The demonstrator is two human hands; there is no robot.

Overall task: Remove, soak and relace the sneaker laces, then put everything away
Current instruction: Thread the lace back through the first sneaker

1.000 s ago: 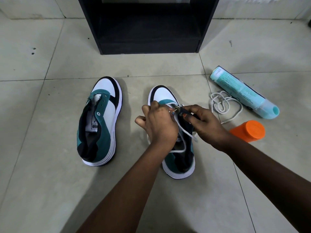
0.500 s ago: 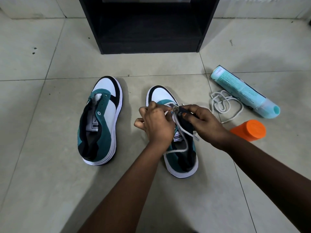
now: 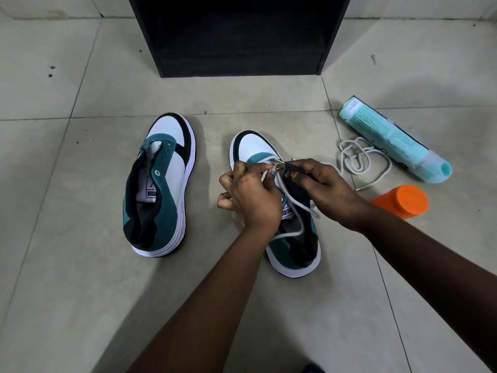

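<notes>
Midway through relacing, a white lace trails toward the heel of the sneaker at frame centre. Left hand and right hand pinch it at the toe-end eyelets; a second lace lies right.

Right sneaker heel now swung rightward under both working hands.
</notes>
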